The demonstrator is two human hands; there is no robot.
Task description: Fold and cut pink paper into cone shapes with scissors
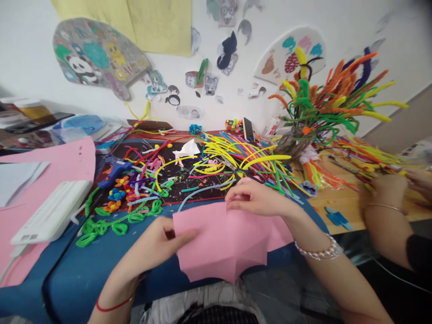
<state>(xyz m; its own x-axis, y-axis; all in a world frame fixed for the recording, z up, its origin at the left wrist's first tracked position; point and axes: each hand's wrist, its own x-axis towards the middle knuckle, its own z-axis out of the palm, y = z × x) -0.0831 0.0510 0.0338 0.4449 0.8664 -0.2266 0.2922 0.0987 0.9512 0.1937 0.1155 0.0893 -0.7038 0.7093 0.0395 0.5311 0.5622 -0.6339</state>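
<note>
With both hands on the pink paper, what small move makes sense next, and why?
Probably press the fold flat. The left hand pinches the pink paper's left edge and the right hand pinches its top edge, so the sheet hangs bent over the blue table edge with creases fanning toward its lower corner. Running the fingers along one crease would likely sharpen it.

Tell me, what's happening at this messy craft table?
A person holds a pink sheet in both hands: the left hand grips its left edge, the right hand pinches its top edge. Beyond it, on a black mat, lie loose pipe cleaners in many colours, with green loops and a blue glue gun to the left. At the right, another person's hands are at a pile of more stems, blurred.
</note>
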